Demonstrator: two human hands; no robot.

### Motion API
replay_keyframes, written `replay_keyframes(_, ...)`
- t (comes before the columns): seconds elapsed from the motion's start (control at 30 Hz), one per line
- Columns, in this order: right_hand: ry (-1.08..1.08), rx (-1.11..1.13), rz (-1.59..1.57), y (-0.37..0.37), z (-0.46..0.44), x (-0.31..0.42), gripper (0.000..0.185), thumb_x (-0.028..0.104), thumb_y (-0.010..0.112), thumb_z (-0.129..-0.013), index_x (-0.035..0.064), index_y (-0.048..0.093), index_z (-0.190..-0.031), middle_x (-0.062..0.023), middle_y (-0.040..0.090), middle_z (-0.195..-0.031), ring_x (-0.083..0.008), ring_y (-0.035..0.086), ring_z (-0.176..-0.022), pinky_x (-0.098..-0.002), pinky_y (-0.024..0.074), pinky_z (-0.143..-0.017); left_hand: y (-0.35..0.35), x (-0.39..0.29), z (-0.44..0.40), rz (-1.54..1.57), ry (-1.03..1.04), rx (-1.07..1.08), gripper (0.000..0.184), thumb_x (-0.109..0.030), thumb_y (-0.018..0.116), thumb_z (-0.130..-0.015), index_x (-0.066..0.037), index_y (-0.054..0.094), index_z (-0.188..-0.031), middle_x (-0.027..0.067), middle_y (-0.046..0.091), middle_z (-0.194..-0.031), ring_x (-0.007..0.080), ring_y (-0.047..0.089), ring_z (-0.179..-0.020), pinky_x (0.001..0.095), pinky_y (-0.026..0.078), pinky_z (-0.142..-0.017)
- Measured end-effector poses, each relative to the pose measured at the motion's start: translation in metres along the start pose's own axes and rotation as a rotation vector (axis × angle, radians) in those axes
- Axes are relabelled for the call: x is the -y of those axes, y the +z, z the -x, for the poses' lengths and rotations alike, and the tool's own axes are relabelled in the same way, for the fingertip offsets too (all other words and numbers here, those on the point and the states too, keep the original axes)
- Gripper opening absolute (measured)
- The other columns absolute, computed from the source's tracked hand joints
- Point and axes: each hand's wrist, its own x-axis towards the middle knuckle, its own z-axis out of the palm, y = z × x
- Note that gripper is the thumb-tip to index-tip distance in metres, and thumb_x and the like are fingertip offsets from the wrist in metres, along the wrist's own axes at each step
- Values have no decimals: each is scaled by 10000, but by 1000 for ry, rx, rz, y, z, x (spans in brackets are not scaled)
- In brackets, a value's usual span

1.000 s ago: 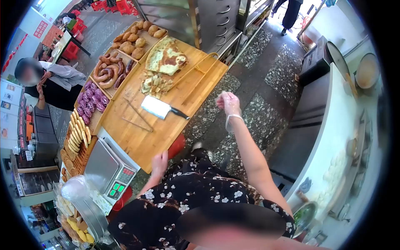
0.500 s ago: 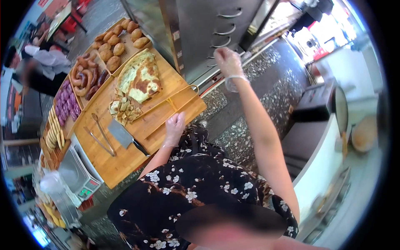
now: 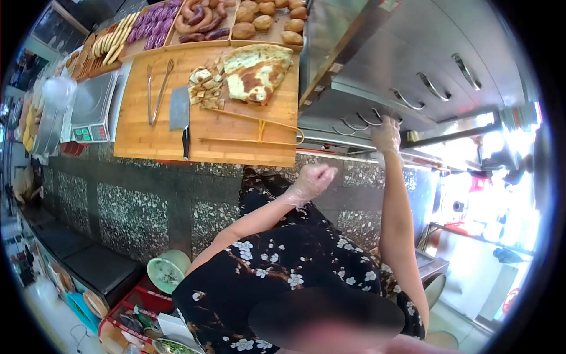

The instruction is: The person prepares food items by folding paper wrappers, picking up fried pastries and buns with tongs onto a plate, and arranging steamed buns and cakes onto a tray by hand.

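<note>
My right hand (image 3: 387,137), in a clear plastic glove, is at the steel drawer cabinet (image 3: 424,53) with its fingers closed around a curved drawer handle (image 3: 376,115). My left hand (image 3: 316,179), also gloved, hovers in front of the cutting board (image 3: 135,133) with its fingers curled and nothing visible in them. On that board rest a folded, browned flatbread (image 3: 256,75), a heap of cut flatbread pieces (image 3: 206,88), a cleaver (image 3: 179,109), metal tongs (image 3: 157,97) and long yellowish tongs (image 3: 260,131).
Behind the board stand trays of round fried buns (image 3: 263,22), sausages (image 3: 203,23) and purple-striped rolls (image 3: 156,26). To the left are pale flat cakes (image 3: 115,38) and a digital scale (image 3: 91,109). A pale green bucket (image 3: 168,271) stands on the floor near my left elbow.
My view has turned towards the cabinet. The right hand has reached from in front of the drawers to a handle. My left hand has moved off the board's edge.
</note>
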Motion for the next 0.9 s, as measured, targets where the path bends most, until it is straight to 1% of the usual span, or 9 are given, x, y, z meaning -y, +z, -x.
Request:
replay_keyframes(0.17,-20,-33,45,1,62,-11,506,238,626,-768,9,506,-1203,-209,507,-1255,-389,413,-1229,-456,394,-1009,-12,3,3,-93,78,69,279,-131,575,-871,3,513,-634,111,466,-548,203,475,-487,345,397,-490)
replay_keyframes(0.37,-134,-110,-166,-10,157,-36,300,237,655,-784,4,593,-964,-205,611,-947,-407,550,-953,-465,455,-827,-17,-35,1,-133,183,-112,255,-116,578,-870,-3,515,-651,111,454,-544,214,493,-478,337,394,-482)
replay_keyframes(0.5,-108,-139,-255,-17,228,-46,282,268,691,-802,7,607,-869,-173,622,-846,-365,578,-823,-457,473,-776,-7,-39,-26,-94,156,6,195,-92,567,-872,1,572,-700,124,509,-569,235,504,-475,339,397,-479)
replay_keyframes(0.57,-34,-107,-307,-12,256,-50,266,256,709,-795,8,621,-837,-168,626,-820,-336,588,-814,-442,488,-741,9,-65,-56,-346,294,187,208,-159,590,-879,14,610,-766,147,571,-617,283,562,-536,372,452,-544)
replay_keyframes(0.63,16,-119,-371,-11,277,-49,264,254,721,-782,10,621,-801,-163,626,-814,-329,587,-817,-431,486,-734,37,-69,-82,-456,95,476,215,-218,634,-861,-3,631,-882,127,619,-761,276,616,-703,377,490,-658)
replay_keyframes(0.67,14,-151,-427,-9,285,-51,273,261,740,-757,13,628,-779,-150,625,-789,-326,576,-802,-428,478,-717,53,-52,-97,-464,98,499,215,-218,634,-861,-3,631,-882,127,619,-761,276,616,-703,377,490,-658)
replay_keyframes(0.73,21,-194,-425,-3,291,-54,278,268,748,-747,17,630,-768,-145,623,-776,-325,570,-791,-431,472,-706,89,-1,-125,-866,667,492,365,-288,678,-810,-48,610,-1077,87,600,-926,293,601,-914,385,481,-797)
replay_keyframes(0.83,57,-255,-427,3,290,-51,262,272,761,-721,46,634,-749,-121,625,-765,-316,559,-764,-436,454,-685,133,18,-148,-1063,628,594,411,-285,686,-792,-60,576,-1117,79,567,-1049,282,554,-1054,411,449,-892)
replay_keyframes(0.9,66,-292,-464,7,288,-48,240,265,762,-703,67,631,-737,-104,631,-783,-312,562,-768,-432,448,-693,153,20,-158,-1064,732,647,365,-264,674,-797,-53,580,-1079,86,577,-1005,288,580,-998,419,470,-847)
